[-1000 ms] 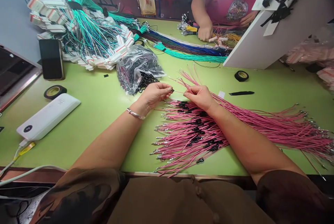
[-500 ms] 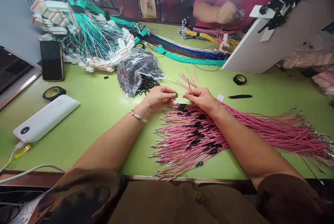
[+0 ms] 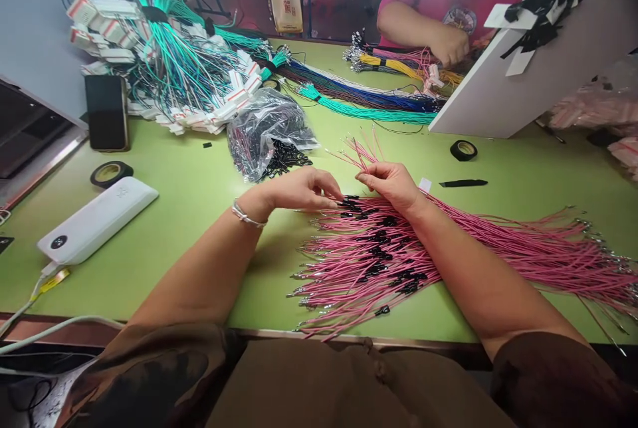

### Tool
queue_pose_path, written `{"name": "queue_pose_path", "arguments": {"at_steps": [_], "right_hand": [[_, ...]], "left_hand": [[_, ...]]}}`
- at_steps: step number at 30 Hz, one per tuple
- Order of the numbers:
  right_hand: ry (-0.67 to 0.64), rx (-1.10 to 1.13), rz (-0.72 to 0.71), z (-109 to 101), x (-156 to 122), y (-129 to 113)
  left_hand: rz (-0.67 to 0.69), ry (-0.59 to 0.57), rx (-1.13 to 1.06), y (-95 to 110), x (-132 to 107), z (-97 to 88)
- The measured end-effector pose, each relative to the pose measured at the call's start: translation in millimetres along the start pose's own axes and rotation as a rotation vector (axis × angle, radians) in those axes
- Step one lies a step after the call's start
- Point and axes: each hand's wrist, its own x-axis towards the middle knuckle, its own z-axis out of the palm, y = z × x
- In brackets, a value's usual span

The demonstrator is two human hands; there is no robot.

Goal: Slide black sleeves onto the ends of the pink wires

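Many thin pink wires (image 3: 478,242) with metal tips lie in a wide bundle in front of me, and small black sleeves (image 3: 381,252) sit on them in clusters. My left hand (image 3: 309,189) is at the top left of the bundle. Its thumb and fingertips close on a black sleeve (image 3: 350,201) there, though the contact is partly hidden. My right hand (image 3: 391,182) pinches several pink wires whose ends (image 3: 363,149) fan up and left beyond the fingers.
A plastic bag (image 3: 269,129) spilling black sleeves lies past my left hand. Rolls of black tape (image 3: 463,150), a black strip (image 3: 463,183), a white power bank (image 3: 100,218) and a phone (image 3: 106,112) lie around. Green wire bundles (image 3: 172,49), a white panel (image 3: 528,76) and another person's hand (image 3: 451,46) are farther back.
My left hand has moved down from the single wire it pinched near my right hand, to the top edge of the bundle. The right hand keeps its wires. The other person's hand has lowered.
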Motion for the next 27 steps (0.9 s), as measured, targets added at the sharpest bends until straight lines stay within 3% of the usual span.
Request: {"name": "queue_pose_path", "arguments": {"at_steps": [2, 5, 7, 11, 15, 23, 27], "right_hand": [[-0.025, 0.06, 0.002, 1, -1, -1], [-0.052, 0.104, -0.002, 3, -2, -3], [-0.041, 0.098, 0.007, 3, -2, -4], [0.025, 0.059, -0.01, 6, -1, -3], [0.083, -0.015, -0.06, 11, 0, -4], [0.191, -0.193, -0.117, 11, -3, -9], [0.206, -0.235, -0.125, 10, -3, -5]], "left_hand": [[-0.068, 0.185, 0.079, -5, -3, -13.2], [-0.258, 0.627, 0.219, -23, 0, -21.4], [-0.313, 0.729, 0.347, -36, 6, -18.8], [-0.193, 0.638, 0.637, -52, 19, -6.4], [-0.156, 0.596, 0.756, -54, 22, 3.0], [-0.064, 0.546, 0.774, -47, 22, 10.5], [-0.022, 0.626, 0.609, -37, 20, 13.0]]}}
